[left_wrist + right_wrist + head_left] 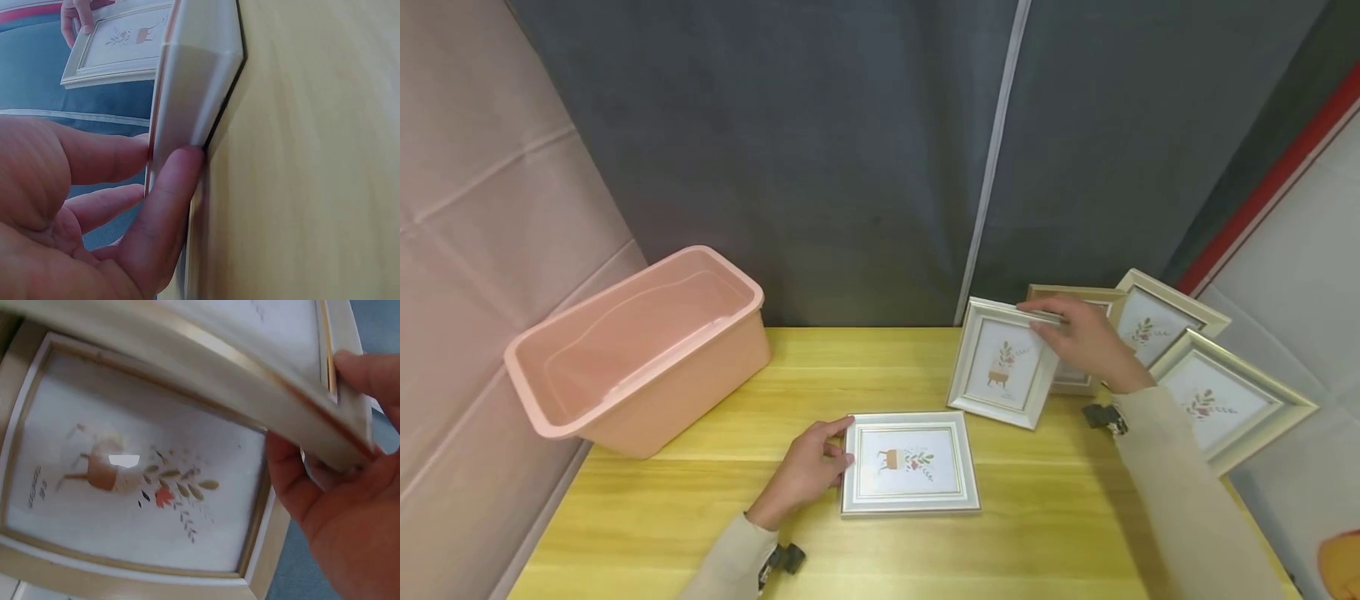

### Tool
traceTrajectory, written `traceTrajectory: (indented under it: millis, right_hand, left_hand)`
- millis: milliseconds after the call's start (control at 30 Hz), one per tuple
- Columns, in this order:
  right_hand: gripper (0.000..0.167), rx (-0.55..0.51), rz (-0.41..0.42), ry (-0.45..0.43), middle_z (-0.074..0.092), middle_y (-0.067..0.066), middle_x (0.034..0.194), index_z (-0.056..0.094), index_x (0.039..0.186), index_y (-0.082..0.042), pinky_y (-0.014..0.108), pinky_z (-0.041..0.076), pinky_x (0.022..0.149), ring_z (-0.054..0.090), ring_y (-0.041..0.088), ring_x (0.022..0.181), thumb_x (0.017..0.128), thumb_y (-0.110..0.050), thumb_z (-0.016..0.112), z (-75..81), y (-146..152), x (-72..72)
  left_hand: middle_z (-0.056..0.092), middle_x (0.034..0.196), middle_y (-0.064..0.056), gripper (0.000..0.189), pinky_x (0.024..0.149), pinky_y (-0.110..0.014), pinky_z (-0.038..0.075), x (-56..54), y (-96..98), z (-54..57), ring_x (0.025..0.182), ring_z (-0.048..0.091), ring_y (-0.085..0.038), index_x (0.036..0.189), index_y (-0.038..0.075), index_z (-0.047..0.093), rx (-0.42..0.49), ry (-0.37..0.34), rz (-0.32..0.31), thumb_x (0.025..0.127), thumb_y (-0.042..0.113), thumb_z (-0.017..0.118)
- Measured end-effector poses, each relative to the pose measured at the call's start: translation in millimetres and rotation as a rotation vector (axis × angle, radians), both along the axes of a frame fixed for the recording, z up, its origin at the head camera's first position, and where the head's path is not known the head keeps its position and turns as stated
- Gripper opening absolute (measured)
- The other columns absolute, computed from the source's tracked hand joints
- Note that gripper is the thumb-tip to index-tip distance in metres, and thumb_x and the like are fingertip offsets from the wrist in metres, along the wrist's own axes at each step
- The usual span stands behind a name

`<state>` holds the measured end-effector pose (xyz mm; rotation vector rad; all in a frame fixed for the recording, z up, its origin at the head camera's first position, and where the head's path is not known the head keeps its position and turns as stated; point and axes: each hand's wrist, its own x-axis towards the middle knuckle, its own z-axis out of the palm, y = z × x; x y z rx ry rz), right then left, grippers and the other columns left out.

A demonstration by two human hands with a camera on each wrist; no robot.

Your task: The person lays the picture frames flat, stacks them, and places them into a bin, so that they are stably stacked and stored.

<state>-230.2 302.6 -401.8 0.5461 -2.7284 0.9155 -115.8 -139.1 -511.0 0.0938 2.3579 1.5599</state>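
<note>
A white picture frame with a plant print lies flat on the table, turned sideways. My left hand pinches its left edge. The left wrist view shows the thumb and fingertips against the thick side of that frame. A second white picture frame stands tilted up at the right, its top right corner in the grip of my right hand. Close behind it in the right wrist view is a tan picture frame with a similar print, partly covered by the held one.
A pink plastic bin stands at the table's left. To the right, a cream frame and a pale gold frame stand near the tan one, overlapping in view. A dark curtain rises behind the wooden table.
</note>
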Motion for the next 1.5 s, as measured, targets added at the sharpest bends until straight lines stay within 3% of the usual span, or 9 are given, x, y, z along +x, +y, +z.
traceTrajectory:
  millis: [233, 467, 600, 767, 967, 1133, 1300, 1500]
  right_hand:
    - [0.029, 0.032, 0.025, -0.037, 0.069, 0.018, 0.138, 0.07, 0.133, -0.012, 0.058, 0.051, 0.101, 0.063, 0.041, 0.129, 0.104, -0.01, 0.066, 6.6, 4, 12.0]
    - [0.031, -0.005, -0.025, -0.007, 0.07, 0.018, 0.136, 0.066, 0.137, -0.011, 0.023, 0.044, 0.092, 0.066, 0.032, 0.118, 0.106, -0.012, 0.063, 4.0, 9, 23.5]
    - [0.034, -0.042, -0.063, 0.03, 0.07, 0.018, 0.135, 0.065, 0.139, -0.009, 0.016, 0.043, 0.085, 0.065, 0.017, 0.106, 0.105, -0.009, 0.063, 0.0, 10, 31.0]
    - [0.038, -0.114, -0.123, 0.005, 0.071, 0.018, 0.133, 0.065, 0.144, -0.015, 0.014, 0.049, 0.071, 0.062, -0.003, 0.086, 0.107, -0.014, 0.062, -2.8, 12, 41.7]
    - [0.04, -0.194, -0.172, -0.006, 0.072, 0.023, 0.127, 0.063, 0.148, -0.014, 0.014, 0.052, 0.068, 0.063, -0.002, 0.084, 0.107, -0.016, 0.062, -1.1, 9, 57.3]
    - [0.04, -0.281, -0.172, -0.031, 0.068, 0.023, 0.134, 0.062, 0.148, -0.012, 0.016, 0.057, 0.069, 0.066, -0.004, 0.089, 0.108, -0.015, 0.06, -1.6, 2, 66.2]
    - [0.04, -0.391, -0.142, -0.048, 0.069, 0.009, 0.138, 0.062, 0.148, -0.011, 0.021, 0.062, 0.07, 0.072, -0.002, 0.094, 0.108, -0.015, 0.061, -5.9, -5, 70.3]
    - [0.04, -0.495, -0.097, -0.061, 0.065, -0.007, 0.14, 0.06, 0.148, -0.006, 0.024, 0.064, 0.074, 0.072, -0.002, 0.1, 0.108, -0.012, 0.061, -5.8, -15, 75.5]
  left_hand:
    - [0.057, 0.138, -0.018, 0.06, 0.066, -0.029, 0.064, 0.9, 1.0, -1.3, 0.096, 0.063, -0.022, 0.154, 0.012, 0.055, 0.007, 0.002, 0.006, 0.098, -0.002, 0.07]
    - [0.057, 0.138, -0.017, 0.06, 0.067, -0.029, 0.064, -1.0, 0.9, -0.1, 0.098, 0.063, -0.021, 0.155, 0.015, 0.055, 0.007, -0.007, 0.004, 0.099, -0.001, 0.07]
    - [0.058, 0.137, -0.016, 0.06, 0.068, -0.029, 0.064, -3.3, -0.2, -0.5, 0.098, 0.064, -0.02, 0.155, 0.016, 0.055, -0.006, -0.002, -0.009, 0.099, 0.0, 0.07]
    - [0.058, 0.137, -0.015, 0.06, 0.068, -0.029, 0.064, -4.0, -1.2, -3.0, 0.099, 0.064, -0.021, 0.155, 0.015, 0.054, -0.015, -0.007, -0.021, 0.099, 0.001, 0.07]
    - [0.057, 0.139, -0.019, 0.059, 0.067, -0.031, 0.064, -4.5, -1.0, 0.1, 0.098, 0.065, -0.022, 0.155, 0.012, 0.054, -0.01, 0.001, -0.046, 0.1, 0.0, 0.069]
    - [0.057, 0.139, -0.02, 0.058, 0.067, -0.031, 0.065, -5.1, 0.5, 2.6, 0.1, 0.065, -0.023, 0.155, 0.01, 0.053, -0.02, 0.013, -0.063, 0.1, -0.001, 0.068]
    - [0.058, 0.14, -0.021, 0.056, 0.068, -0.029, 0.064, -4.3, 0.1, 3.1, 0.098, 0.066, -0.021, 0.154, 0.009, 0.054, -0.032, 0.021, -0.072, 0.1, 0.001, 0.069]
    - [0.063, 0.136, -0.017, 0.051, 0.065, -0.027, 0.058, -5.4, -0.7, 8.5, 0.09, 0.067, -0.017, 0.147, 0.008, 0.06, -0.123, 0.107, -0.076, 0.099, 0.014, 0.074]
